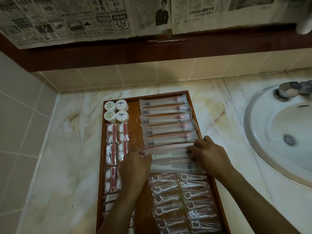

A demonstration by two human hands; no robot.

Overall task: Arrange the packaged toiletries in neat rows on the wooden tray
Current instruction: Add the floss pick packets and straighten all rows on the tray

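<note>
A wooden tray lies on the marble counter. Long white toothbrush packets lie in a row on its right side. My left hand pinches the left end of the nearer long packets, and my right hand presses on their right end. Round white soap packs sit at the tray's far left corner. Below them run two columns of cotton-bud kits with red strips. Clear floss-pick packets fill the near right part in two columns. My left forearm hides part of the tray's middle.
A white sink with a metal tap is set in the counter to the right. Tiled walls stand at the left and back. A dark wooden ledge with newspaper taped above it runs along the back.
</note>
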